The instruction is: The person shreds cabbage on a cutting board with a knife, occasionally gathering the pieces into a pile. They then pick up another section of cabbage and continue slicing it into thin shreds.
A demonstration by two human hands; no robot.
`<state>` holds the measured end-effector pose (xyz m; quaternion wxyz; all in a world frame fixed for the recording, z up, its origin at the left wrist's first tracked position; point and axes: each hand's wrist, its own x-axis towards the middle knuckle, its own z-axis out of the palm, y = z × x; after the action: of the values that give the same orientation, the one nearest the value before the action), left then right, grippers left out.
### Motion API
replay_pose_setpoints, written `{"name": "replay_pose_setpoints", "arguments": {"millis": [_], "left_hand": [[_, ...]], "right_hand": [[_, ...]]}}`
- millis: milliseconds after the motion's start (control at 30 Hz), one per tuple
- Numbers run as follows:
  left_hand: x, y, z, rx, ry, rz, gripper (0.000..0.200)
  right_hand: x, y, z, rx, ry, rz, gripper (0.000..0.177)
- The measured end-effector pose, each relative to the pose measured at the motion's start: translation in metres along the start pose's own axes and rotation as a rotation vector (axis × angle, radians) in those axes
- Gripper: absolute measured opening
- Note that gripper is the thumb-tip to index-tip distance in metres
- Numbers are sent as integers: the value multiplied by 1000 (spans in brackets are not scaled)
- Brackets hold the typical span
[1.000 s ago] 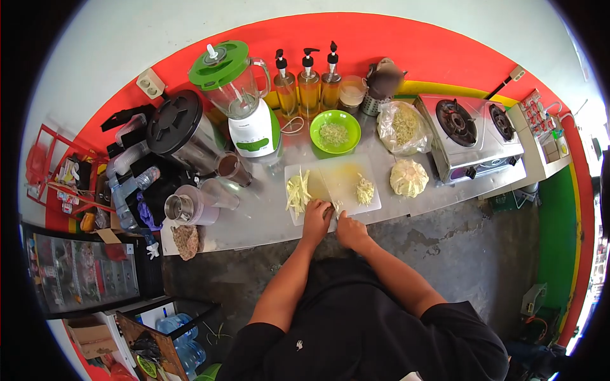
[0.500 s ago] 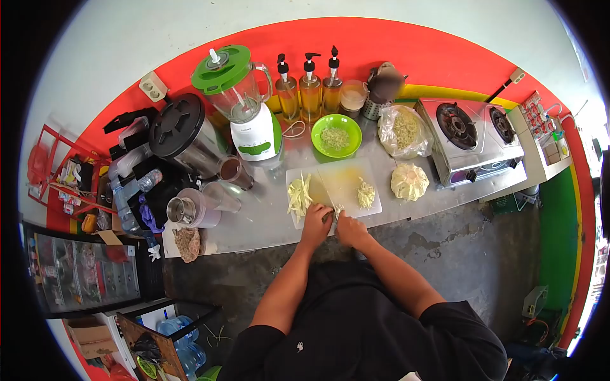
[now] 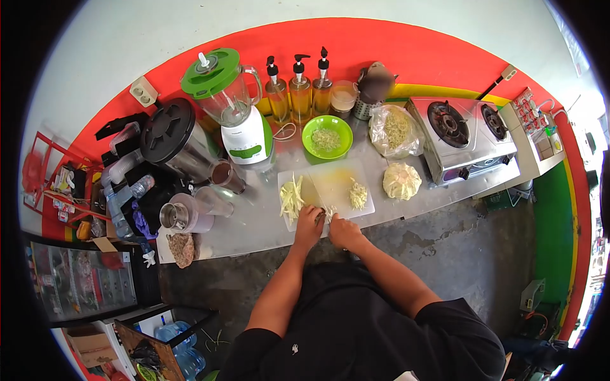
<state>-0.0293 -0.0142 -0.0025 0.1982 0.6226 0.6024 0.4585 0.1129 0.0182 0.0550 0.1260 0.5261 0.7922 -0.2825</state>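
A white cutting board [image 3: 346, 209] lies at the counter's front edge. My left hand [image 3: 309, 227] is closed, its fingertips curled over pale vegetable strips on the board. Close beside it, my right hand [image 3: 345, 233] is closed around a knife, mostly hidden by the fingers; its thin blade is hard to make out. Longer pale yellow-green strips [image 3: 291, 198] lie on the board's left side. A small heap of finely cut pieces [image 3: 358, 195] sits on the right. Just right of the board rests a pale, layered round head [image 3: 401, 181], looking like cabbage.
Behind the board stands a green bowl [image 3: 327, 137] of shredded pieces, near a plastic bag [image 3: 395, 130] of more shreds. A blender [image 3: 241, 127], pump bottles [image 3: 300, 95] and a metal container [image 3: 181, 136] stand at the back. A gas stove [image 3: 467, 143] occupies the right end.
The whole view has shifted slightly left and down. Both hands remain together at the board's front edge, with the right hand marginally lower beside the left.
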Motion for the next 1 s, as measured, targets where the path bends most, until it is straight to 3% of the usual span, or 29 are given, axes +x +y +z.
{"name": "replay_pose_setpoints", "arguments": {"millis": [433,1000], "left_hand": [[1,-3,-2,22,3,97,15],[-1,-3,-2,9,43,46,9]], "right_hand": [[-5,3,-3,-71,-43,-38,34],[7,-5,3,-31,-6,-17,34]]}}
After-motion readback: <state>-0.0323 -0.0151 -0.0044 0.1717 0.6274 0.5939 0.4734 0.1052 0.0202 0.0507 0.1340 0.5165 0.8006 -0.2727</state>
